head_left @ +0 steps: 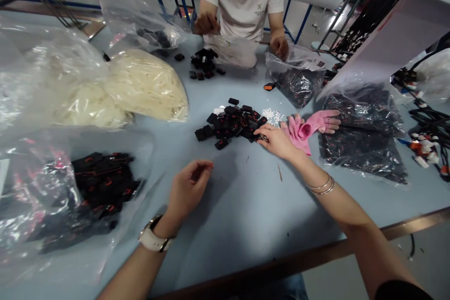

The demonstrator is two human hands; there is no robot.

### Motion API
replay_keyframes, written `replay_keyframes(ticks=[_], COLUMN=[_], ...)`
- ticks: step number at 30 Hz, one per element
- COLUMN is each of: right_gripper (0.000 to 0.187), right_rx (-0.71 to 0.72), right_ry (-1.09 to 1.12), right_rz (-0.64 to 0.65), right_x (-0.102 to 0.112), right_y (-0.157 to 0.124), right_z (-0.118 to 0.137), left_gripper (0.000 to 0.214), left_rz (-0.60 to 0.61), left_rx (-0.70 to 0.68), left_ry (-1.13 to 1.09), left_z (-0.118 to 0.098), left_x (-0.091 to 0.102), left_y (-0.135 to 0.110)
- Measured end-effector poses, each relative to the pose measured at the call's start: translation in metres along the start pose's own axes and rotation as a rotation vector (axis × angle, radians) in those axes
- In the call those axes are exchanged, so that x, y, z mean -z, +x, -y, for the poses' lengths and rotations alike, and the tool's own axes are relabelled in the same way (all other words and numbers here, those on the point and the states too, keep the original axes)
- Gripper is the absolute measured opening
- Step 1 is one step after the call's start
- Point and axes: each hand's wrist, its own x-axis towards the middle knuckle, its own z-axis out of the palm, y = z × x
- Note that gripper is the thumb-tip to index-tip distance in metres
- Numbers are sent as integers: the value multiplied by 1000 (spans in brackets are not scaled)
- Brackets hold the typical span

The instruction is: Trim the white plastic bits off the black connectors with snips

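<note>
A loose pile of small black plastic connector housings [230, 124], some with orange-red parts, lies in the middle of the blue-grey table. At the pile's right edge is my right hand [276, 140], its fingers curled together. Something dark shows between the thumb and fingers, too small to make out. My left hand [188, 187] is raised in front of the pile, thumb and fingertips pinched together; whatever they hold, if anything, is hidden. Tiny white pieces [272, 116] are scattered just beyond my right hand. Pink gloves [298, 132] lie beside it.
Bags of cream-coloured parts [147, 86] and an open bag of black housings [103, 180] fill the left. Bags of dark parts [362, 145] lie at right, near a white post [379, 37]. Across the table, a person in a white shirt [242, 11] works beside more housings [204, 61].
</note>
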Motion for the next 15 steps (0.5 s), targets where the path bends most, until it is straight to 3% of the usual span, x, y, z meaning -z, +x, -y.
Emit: replay_keyframes(ticks=[8, 12, 15], right_gripper=[14, 19, 20], right_rx=[-192, -178, -77], right_ry=[-33, 34, 110], right_rz=[74, 172, 179], right_x=[-14, -25, -38], right_y=[-16, -23, -26], right_z=[54, 88, 103], left_gripper=[23, 27, 26], left_rz=[124, 194, 195], left_rx=[-280, -409, -460], left_ry=[178, 245, 297], left_z=[4, 9, 12], left_x=[-3, -4, -5], left_y=[-4, -5, -5])
